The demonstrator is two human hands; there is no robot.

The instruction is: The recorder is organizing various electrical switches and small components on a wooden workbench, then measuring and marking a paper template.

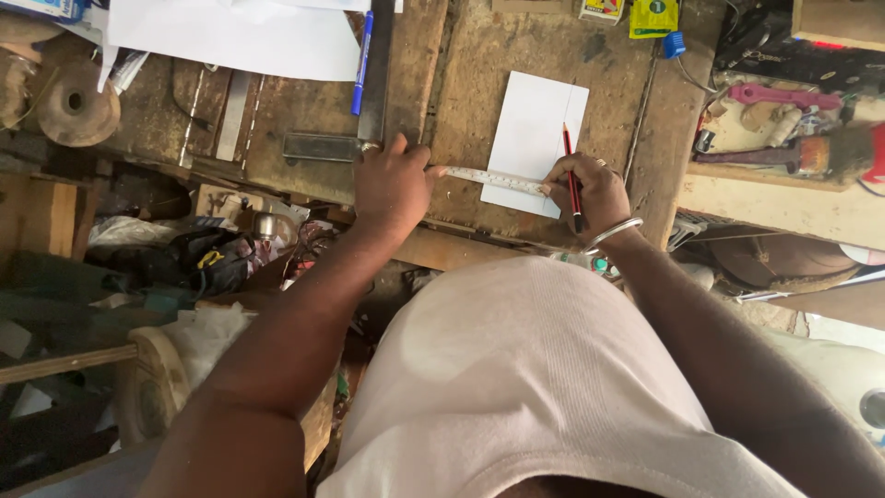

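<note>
A white card (533, 129) lies on the worn wooden workbench (498, 55). A measuring tape strip (493, 178) stretches across the card's near end. My left hand (392, 184) pins the tape's left end to the bench. My right hand (595, 189) holds a red pencil (570, 166) and also presses on the tape's right end at the card's edge. A faint pencil line runs down the card near its right side. A metal bangle (613, 232) circles my right wrist.
A blue pen (361, 65) and a metal square (323, 146) lie left of the card, with white paper sheets (230, 37) at the back. Small boxes (636, 14) sit at the far edge. A shelf of tools (784, 120) stands right; clutter fills the floor left.
</note>
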